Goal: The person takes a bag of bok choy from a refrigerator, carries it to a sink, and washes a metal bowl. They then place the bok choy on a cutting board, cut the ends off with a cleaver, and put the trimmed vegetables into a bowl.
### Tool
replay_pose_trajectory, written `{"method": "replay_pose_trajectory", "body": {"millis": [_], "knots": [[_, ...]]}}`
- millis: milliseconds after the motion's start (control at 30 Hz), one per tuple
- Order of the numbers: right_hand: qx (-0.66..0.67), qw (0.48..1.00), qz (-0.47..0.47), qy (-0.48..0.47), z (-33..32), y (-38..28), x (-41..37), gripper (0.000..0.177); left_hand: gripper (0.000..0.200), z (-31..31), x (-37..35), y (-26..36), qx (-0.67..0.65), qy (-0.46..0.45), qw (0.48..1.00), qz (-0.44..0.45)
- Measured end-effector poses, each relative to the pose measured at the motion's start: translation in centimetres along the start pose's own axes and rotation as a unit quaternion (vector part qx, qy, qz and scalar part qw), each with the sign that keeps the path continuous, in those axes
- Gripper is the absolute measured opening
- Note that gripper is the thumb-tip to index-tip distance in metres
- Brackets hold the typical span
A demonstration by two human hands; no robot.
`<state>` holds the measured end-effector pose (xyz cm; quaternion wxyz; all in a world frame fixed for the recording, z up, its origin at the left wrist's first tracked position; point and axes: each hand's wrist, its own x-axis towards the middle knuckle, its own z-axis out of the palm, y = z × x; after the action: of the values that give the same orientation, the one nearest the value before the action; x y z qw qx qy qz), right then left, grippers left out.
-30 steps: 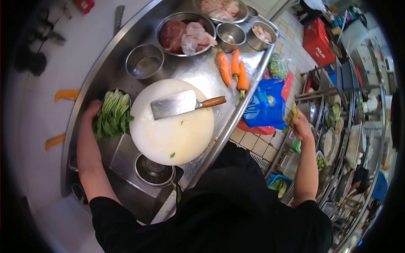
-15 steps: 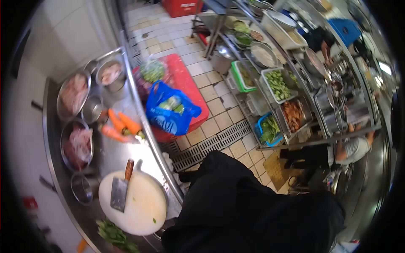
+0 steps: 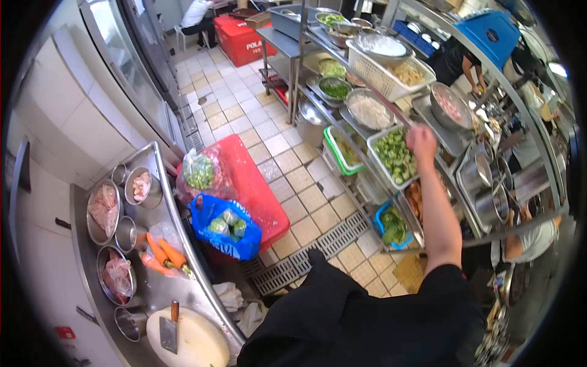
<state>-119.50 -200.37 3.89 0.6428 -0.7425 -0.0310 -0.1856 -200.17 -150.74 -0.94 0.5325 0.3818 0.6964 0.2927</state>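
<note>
My right hand [image 3: 422, 142] reaches out to the shelf rack, over the right edge of a white tray of chopped green vegetables [image 3: 393, 156]. Its fingers look curled, and whatever they hold, if anything, is hidden. Below my forearm lies a pan of orange-brown pieces [image 3: 414, 202], partly covered by the arm. A bowl of pale shredded food [image 3: 370, 111] stands just left of the hand. My left hand is out of view. On the steel counter at left, a cleaver [image 3: 169, 335] rests on the round cutting board [image 3: 199, 342].
Carrots [image 3: 160, 249] and metal bowls of raw meat [image 3: 116, 275] stand on the counter [image 3: 177, 214]. A blue bag [image 3: 225, 229] sits on a red box [image 3: 254, 183] beside the floor drain [image 3: 324, 248]. People work beyond the rack; another person [image 3: 199, 18] sits at the back.
My right hand and bare forearm have come into view, stretched out to the rack. The camera view has shifted, showing more of the back of the room.
</note>
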Motion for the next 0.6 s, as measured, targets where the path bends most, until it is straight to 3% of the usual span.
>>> {"method": "replay_pose_trajectory", "body": {"millis": [33,100,133,200,233,267,400,467,600], "knots": [[0.006,1.0,0.024,-0.007,2.2,-1.4,7.0,0.026,0.053,1.4,-1.0,-0.1,-0.004,0.008,1.0,-0.003],[0.06,0.991,0.118,-0.028,7.2,-2.3,19.9,0.061,0.053,3.2,-3.0,-0.4,-0.011,0.022,1.0,-0.008],[0.066,0.99,0.113,-0.042,9.4,-2.6,23.6,0.061,0.053,4.2,-3.9,-0.7,-0.016,0.031,0.999,-0.012],[0.048,0.976,0.212,0.007,13.2,-2.5,28.6,0.064,0.052,5.3,-5.7,-1.2,-0.028,0.047,0.998,-0.021],[0.155,0.944,0.288,-0.044,14.3,-1.6,30.3,0.07,0.052,5.8,-6.5,-1.5,-0.033,0.055,0.998,-0.023],[0.096,0.953,0.284,-0.054,14.5,1.1,33.7,0.063,0.051,6.3,-7.2,-1.6,-0.036,0.06,0.997,-0.025],[0.135,0.959,0.244,-0.057,13.7,4.8,36.9,0.041,0.05,6.8,-9.3,-2.8,-0.043,0.075,0.995,-0.04],[0.143,0.964,0.22,-0.033,13.1,2.1,35.5,0.036,0.05,6.6,-10.0,-3.5,-0.051,0.084,0.994,-0.045],[0.117,0.967,0.192,-0.123,11.3,-2.8,35.6,0.029,0.049,4.9,-10.6,-4.7,-0.066,0.096,0.992,-0.051]]}}
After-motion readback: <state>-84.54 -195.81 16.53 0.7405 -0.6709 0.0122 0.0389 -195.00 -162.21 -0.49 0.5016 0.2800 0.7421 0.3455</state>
